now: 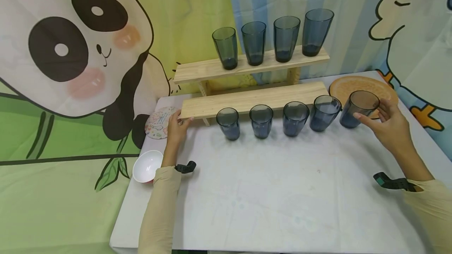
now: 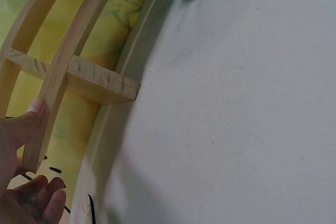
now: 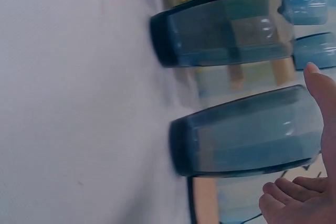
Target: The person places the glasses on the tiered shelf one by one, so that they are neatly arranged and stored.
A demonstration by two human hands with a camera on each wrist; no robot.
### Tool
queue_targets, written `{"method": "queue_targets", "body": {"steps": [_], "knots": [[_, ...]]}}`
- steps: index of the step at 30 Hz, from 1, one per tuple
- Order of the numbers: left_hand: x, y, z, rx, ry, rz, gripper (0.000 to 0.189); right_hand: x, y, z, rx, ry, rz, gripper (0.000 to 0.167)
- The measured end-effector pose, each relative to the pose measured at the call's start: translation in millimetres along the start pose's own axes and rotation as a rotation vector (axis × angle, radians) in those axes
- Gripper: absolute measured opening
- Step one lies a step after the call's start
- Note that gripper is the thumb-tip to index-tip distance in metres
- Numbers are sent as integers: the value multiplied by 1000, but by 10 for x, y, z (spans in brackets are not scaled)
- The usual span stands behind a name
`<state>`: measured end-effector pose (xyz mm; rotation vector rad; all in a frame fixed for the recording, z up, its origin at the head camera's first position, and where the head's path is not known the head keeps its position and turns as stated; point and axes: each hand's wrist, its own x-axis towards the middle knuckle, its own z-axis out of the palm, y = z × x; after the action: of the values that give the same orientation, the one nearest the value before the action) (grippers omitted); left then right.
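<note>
Since the rightmost glass [image 1: 353, 112] stands upright on the white surface [image 1: 282, 191], just beside the next glass [image 1: 322, 117], light, even contact from opposite sides would seem best; a sideways nudge risks a clink. Wooden rack [image 1: 247, 100] bears four upper glasses [image 1: 253, 44], so any pull on it should be gentle.

Right hand [image 1: 392, 128]: thumb and fingers spread wide around the rightmost glass, gaps showing in the wrist view; forearm angled in from lower right.

Left hand [image 1: 176, 129]: pinches the lower plank's left end, thumb in front; forearm reaching forward.
</note>
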<state>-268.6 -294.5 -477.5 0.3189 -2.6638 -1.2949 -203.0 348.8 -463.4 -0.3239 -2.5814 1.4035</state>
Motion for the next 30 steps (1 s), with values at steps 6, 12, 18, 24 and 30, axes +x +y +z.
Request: {"method": "queue_targets", "body": {"steps": [6, 12, 18, 24, 30], "knots": [[12, -10, 8, -9, -11, -10, 78, 80, 125, 152, -9, -15, 13, 89], [9, -7, 10, 0, -7, -4, 77, 105, 160, 206, -82, 53, -3, 75], [11, -18, 3, -1, -2, -7, 77, 115, 169, 228, -66, 93, -37, 56], [4, -8, 5, -7, -2, -11, 77, 113, 170, 225, -59, 116, -25, 41], [-4, -4, -2, -2, -1, -15, 77, 107, 21, 171, -67, 140, -66, 37]]}}
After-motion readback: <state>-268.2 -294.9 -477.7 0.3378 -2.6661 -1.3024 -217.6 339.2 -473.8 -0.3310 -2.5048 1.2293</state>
